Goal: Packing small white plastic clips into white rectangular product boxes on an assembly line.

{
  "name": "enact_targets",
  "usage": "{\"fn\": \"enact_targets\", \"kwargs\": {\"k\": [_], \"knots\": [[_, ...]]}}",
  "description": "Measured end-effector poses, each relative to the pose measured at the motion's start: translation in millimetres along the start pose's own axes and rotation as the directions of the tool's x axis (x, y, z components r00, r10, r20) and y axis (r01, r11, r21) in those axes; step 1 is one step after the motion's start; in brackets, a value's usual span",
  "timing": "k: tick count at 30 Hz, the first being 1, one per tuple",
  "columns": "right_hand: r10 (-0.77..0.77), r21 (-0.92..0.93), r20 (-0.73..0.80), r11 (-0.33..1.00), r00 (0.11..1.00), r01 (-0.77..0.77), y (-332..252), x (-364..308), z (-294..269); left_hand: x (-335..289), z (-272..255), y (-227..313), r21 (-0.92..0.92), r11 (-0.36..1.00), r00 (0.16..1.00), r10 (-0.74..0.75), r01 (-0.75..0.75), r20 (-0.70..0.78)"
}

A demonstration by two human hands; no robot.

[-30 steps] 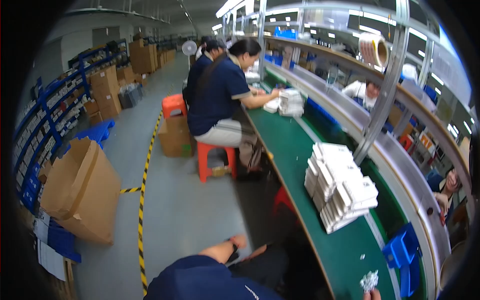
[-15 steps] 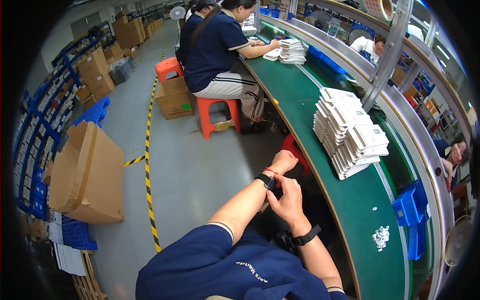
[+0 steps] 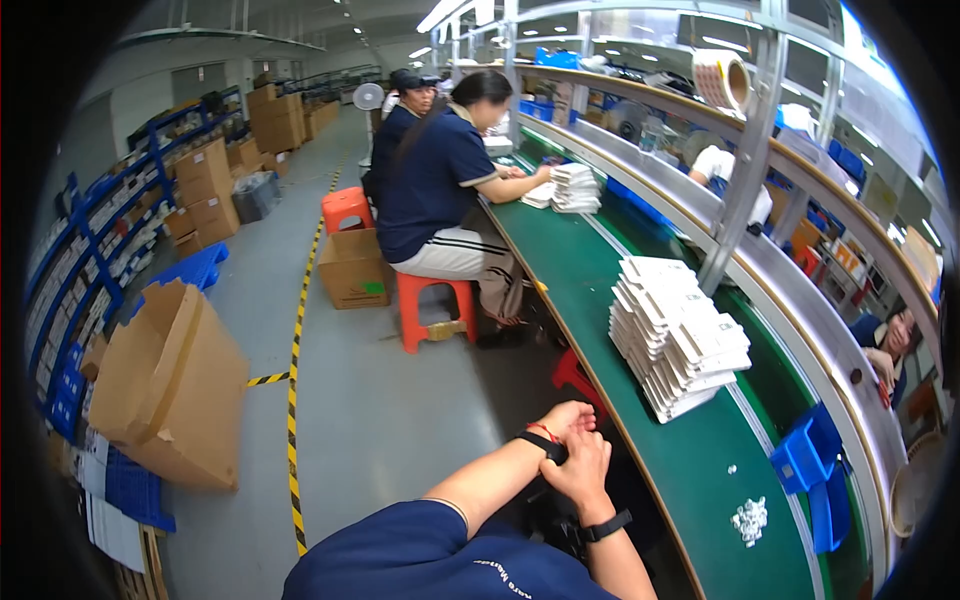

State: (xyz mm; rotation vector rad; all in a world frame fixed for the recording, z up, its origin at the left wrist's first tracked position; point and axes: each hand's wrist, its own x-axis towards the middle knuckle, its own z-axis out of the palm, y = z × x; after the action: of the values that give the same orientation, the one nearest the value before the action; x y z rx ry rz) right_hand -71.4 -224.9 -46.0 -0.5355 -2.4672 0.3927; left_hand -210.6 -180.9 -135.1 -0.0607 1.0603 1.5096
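black strap (image 3: 546, 446) circles your left wrist, just off the green belt's (image 3: 700, 470) near edge, and your right hand (image 3: 583, 470) curls over it, fingers pinched on the band. your left hand (image 3: 567, 418) is loosely fisted and holds nothing. white packs (image 3: 675, 335) lie stacked on the belt, well apart, beyond your hands.

— Location type?
— Factory assembly floor: long green conveyor bench (image 3: 640, 400), stacked white cartons (image 3: 675, 335), seated workers (image 3: 440, 185) on plastic stools.
— Further evidence?
— Blue racking (image 3: 80, 270), cardboard boxes (image 3: 205, 190), striped floor tape (image 3: 293, 400).
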Motion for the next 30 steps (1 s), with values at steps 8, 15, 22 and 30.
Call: {"fn": "enact_targets", "kwargs": {"k": [8, 15, 22, 30], "knots": [[0.032, 0.076, -0.025, 0.997, 0.999, -0.03, -4, -14, -1, 8, -10, 0, -0.56, 0.828, 0.997, 0.061, -0.02, 0.054], [0.12, 0.097, -0.002, 0.988, 0.993, -0.12, 2, -19, 3, -18, 10, -23, 0.94, -0.137, 0.705, 0.631, -0.311, 0.325], [0.109, 0.101, -0.028, 0.989, 0.994, -0.105, 0, -22, 6, -17, 10, -6, 0.942, 0.078, 0.828, 0.506, -0.325, 0.243], [0.102, 0.126, 0.001, 0.987, 0.995, -0.101, 3, -22, 14, 11, -8, -5, -0.235, 0.967, 0.981, -0.05, 0.095, 0.19]]}}
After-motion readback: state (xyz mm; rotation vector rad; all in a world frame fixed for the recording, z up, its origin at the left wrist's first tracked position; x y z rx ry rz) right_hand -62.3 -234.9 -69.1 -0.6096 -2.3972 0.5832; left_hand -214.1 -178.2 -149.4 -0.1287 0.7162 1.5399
